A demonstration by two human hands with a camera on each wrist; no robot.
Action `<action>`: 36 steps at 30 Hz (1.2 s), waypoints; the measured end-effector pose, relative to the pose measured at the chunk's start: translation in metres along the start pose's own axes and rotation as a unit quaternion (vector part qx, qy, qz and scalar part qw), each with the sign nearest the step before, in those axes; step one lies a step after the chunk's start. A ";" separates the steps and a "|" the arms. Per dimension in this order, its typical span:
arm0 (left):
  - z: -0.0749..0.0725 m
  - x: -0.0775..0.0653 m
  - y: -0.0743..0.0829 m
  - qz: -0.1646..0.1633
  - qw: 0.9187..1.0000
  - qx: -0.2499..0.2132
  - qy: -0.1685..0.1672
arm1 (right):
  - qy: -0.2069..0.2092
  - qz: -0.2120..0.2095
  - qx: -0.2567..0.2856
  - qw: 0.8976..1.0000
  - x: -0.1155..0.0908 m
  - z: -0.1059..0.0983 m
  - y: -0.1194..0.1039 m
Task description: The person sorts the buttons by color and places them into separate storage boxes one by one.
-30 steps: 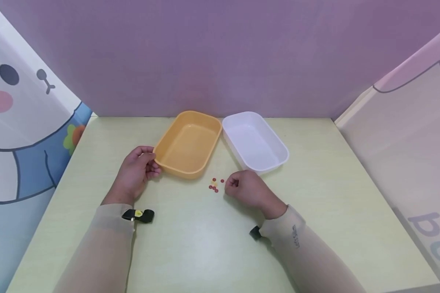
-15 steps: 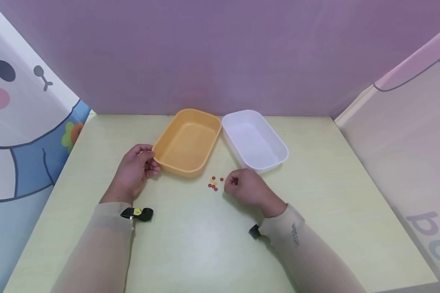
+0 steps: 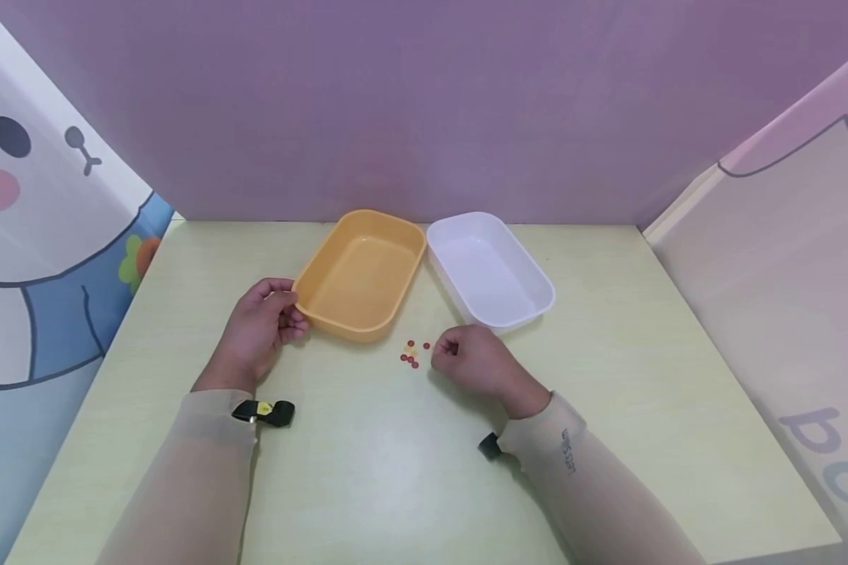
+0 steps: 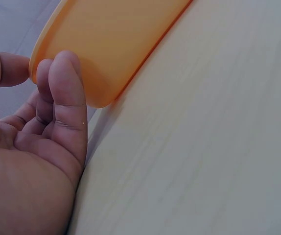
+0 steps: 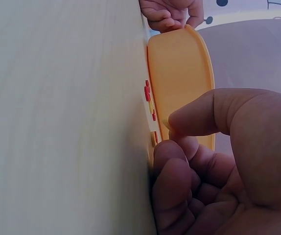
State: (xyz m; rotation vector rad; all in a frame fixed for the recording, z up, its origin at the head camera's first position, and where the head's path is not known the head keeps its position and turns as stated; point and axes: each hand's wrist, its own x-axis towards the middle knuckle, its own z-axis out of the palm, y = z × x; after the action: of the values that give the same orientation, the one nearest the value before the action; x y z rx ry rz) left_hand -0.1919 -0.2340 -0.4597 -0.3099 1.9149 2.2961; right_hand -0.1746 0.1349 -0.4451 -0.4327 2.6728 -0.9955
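My left hand (image 3: 254, 337) grips the near left corner of an orange plastic basin (image 3: 359, 282). In the left wrist view, the thumb and fingers (image 4: 67, 81) meet the basin's rim and outer wall. My right hand (image 3: 482, 362) rests low over the table, in front of the white basin (image 3: 493, 271). Its thumb and forefinger pinch a small yellow disc (image 5: 166, 124), seen in the right wrist view. Just left of that hand lies a loose cluster of small red discs (image 3: 411, 359) and yellow discs (image 3: 411, 351), flat on the table.
Both basins stand side by side on a pale wooden table (image 3: 381, 471), their rims close together near the back. A purple panel (image 3: 424, 110) rises behind the table. Printed cloth panels flank it, with a cartoon animal (image 3: 42, 196) on the left one.
The head view has shifted very slightly. Both hands keep their places at the orange basin and beside the discs.
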 end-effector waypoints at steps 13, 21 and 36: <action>0.000 0.000 0.001 0.003 1.000 0.001 -0.003 | 0.005 0.002 -0.001 1.000 0.001 0.000 0.000; 0.001 0.000 0.000 0.005 1.000 0.002 -0.008 | 0.011 -0.001 0.003 1.000 -0.002 0.001 0.000; 0.001 0.000 0.000 0.000 1.000 0.005 -0.001 | -0.022 -0.004 0.023 0.999 -0.002 -0.004 -0.009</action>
State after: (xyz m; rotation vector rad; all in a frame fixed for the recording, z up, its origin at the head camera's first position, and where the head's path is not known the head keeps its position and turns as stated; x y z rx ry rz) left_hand -0.1921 -0.2328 -0.4598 -0.3063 1.9258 2.2854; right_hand -0.1725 0.1318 -0.4362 -0.4494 2.6059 -1.0364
